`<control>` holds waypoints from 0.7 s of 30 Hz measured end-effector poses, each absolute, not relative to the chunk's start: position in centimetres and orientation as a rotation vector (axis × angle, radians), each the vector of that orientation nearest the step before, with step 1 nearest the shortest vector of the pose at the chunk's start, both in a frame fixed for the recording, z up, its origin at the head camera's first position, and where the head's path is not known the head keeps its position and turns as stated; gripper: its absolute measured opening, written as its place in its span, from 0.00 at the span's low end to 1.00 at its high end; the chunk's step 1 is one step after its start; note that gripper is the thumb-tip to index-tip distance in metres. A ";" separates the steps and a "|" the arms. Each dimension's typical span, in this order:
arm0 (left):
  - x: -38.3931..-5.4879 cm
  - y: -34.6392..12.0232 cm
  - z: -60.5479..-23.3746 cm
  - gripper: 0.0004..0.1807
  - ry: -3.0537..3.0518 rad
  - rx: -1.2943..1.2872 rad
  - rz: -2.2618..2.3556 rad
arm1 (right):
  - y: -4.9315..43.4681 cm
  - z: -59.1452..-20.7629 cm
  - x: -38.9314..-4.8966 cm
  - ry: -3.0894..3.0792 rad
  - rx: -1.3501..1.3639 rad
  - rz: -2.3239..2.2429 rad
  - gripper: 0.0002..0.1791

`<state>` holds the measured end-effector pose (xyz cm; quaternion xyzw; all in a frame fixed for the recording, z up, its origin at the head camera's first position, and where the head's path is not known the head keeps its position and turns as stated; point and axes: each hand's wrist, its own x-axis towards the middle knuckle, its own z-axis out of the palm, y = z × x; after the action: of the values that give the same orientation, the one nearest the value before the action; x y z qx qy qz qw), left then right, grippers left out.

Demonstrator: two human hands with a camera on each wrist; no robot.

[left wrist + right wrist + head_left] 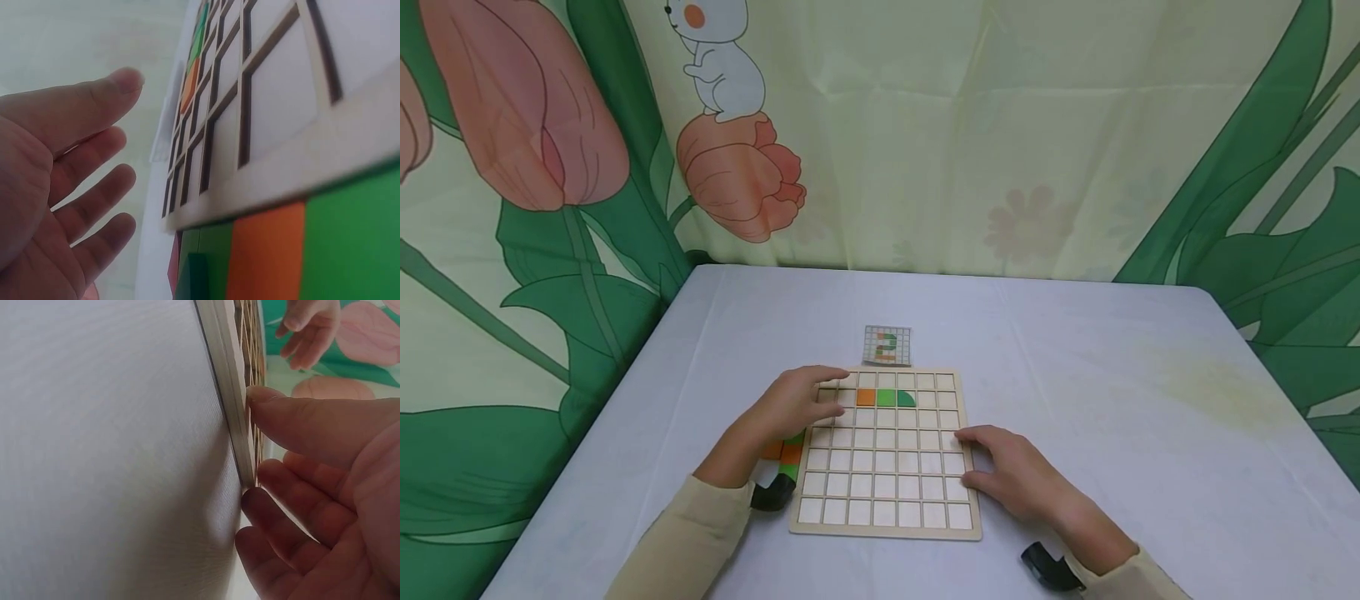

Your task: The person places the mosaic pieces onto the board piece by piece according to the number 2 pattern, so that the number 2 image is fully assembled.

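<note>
A wooden grid board [886, 531] lies flat on the table. In its second row from the far side sit an orange square [866, 397], a green square [886, 397] and a dark green round-cornered piece [906, 399]. My left hand [793, 400] hovers over the board's far left corner, fingers apart and holding nothing; the left wrist view shows the same hand [69, 169] with nothing in it. At the board's right edge rests my right hand [1011, 471], its thumb touching the rim in the right wrist view and its fingers [300, 506] loosely bent beside it.
Beyond the board's far edge lies a small card [887, 345] printed with a coloured figure on a grid. Orange and green pieces [790, 452] lie by the board's left edge, partly hidden by my left wrist. A white cloth covers the table [1112, 375]; a printed curtain [925, 167] hangs behind.
</note>
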<state>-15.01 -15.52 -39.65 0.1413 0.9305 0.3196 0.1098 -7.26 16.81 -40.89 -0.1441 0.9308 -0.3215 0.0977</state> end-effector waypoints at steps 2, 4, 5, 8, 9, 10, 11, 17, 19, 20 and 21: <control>-15.0 -15.8 -39.7 0.30 2.733 0.383 0.945 | 16.9 -40.9 -7.3 2.760 -0.430 -0.948 0.28; -15.0 -16.1 -39.8 0.30 2.732 0.361 0.952 | 17.0 -40.9 -7.3 2.762 -0.433 -0.946 0.28; -15.0 -16.2 -39.8 0.30 2.732 0.355 0.957 | 17.0 -40.9 -7.3 2.764 -0.435 -0.946 0.28; -15.0 -16.5 -40.0 0.29 2.739 0.358 0.965 | 17.0 -40.9 -7.3 2.763 -0.440 -0.945 0.28; -14.9 -16.6 -40.0 0.29 2.743 0.355 0.965 | 17.1 -40.9 -7.3 2.762 -0.441 -0.944 0.28; -14.9 -16.7 -40.0 0.29 2.744 0.350 0.964 | 17.1 -40.9 -7.3 2.761 -0.440 -0.944 0.27; -14.9 -16.8 -40.0 0.30 2.745 0.339 0.962 | 17.1 -40.9 -7.3 2.759 -0.438 -0.943 0.27; -14.5 -17.5 -40.0 0.30 2.777 0.288 0.910 | 17.0 -40.9 -7.3 2.750 -0.414 -0.936 0.28; -14.4 -17.8 -40.1 0.30 2.788 0.285 0.901 | 17.0 -40.9 -7.3 2.750 -0.408 -0.937 0.28; -14.4 -18.0 -40.1 0.30 2.792 0.283 0.899 | 16.9 -40.9 -7.3 2.749 -0.406 -0.938 0.28; -14.4 -18.2 -40.1 0.29 2.796 0.281 0.898 | 16.9 -40.9 -7.3 2.749 -0.403 -0.939 0.28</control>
<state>-14.36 -18.17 -40.06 0.0948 0.9435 0.3030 0.0954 -7.30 16.94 -40.86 -0.1367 0.9322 -0.3184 0.1044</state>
